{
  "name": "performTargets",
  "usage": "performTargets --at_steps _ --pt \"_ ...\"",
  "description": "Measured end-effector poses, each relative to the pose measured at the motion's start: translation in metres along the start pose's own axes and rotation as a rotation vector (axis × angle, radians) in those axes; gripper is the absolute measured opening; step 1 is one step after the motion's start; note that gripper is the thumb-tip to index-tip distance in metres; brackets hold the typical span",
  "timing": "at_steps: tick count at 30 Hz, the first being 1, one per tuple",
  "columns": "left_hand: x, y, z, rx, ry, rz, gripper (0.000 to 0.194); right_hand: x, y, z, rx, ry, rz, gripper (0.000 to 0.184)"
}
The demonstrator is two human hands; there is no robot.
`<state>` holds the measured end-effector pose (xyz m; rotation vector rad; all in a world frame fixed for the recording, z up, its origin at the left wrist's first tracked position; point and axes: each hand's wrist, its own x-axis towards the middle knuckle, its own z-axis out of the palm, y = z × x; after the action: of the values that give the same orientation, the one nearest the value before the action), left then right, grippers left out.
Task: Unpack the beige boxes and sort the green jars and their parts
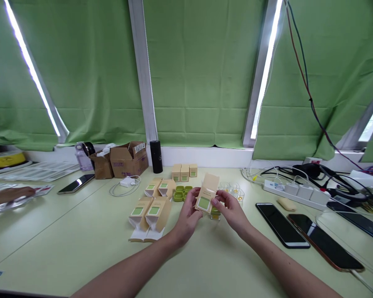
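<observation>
Between my two hands I hold a small tan cardboard box (pixel 207 194), tilted, with a green panel on its front and a flap raised at the top. My left hand (pixel 188 215) grips its left edge; my right hand (pixel 231 209) pinches the lower right edge. Under the box and partly hidden stands a small clear container with a green top (pixel 215 214). Left of my hands lie several opened tan boxes (pixel 155 213) with green panels. Green square caps (pixel 179 192) sit just behind my left hand, and clear cups (pixel 234 189) behind my right.
Closed small boxes (pixel 184 173) stand at the back, near a black bottle (pixel 156 157) and a brown carton (pixel 129 159). Phones (pixel 282 224) and a power strip (pixel 295 192) with cables lie at right. Another person's hand (pixel 21 192) is at far left.
</observation>
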<state>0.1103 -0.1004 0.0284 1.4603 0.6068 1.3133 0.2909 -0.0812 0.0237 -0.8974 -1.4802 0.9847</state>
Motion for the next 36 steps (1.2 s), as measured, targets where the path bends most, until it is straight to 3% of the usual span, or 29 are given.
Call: performTargets --at_steps 14,20,27,36 --pt "0.001 0.001 -0.001 -0.019 0.010 -0.002 0.058 0.000 0.001 0.001 -0.030 0.000 -0.015 0.052" --pt "-0.002 -0.003 -0.004 0.047 -0.031 0.012 0.069 0.001 0.000 -0.001 0.054 0.009 0.025 0.058" --pt "-0.002 -0.006 -0.002 0.085 -0.033 0.042 0.058 0.002 -0.003 -0.004 0.086 0.019 0.015 0.055" --pt "-0.003 -0.007 -0.001 0.013 -0.060 0.067 0.064 0.002 0.000 -0.006 0.035 0.041 0.024 0.059"
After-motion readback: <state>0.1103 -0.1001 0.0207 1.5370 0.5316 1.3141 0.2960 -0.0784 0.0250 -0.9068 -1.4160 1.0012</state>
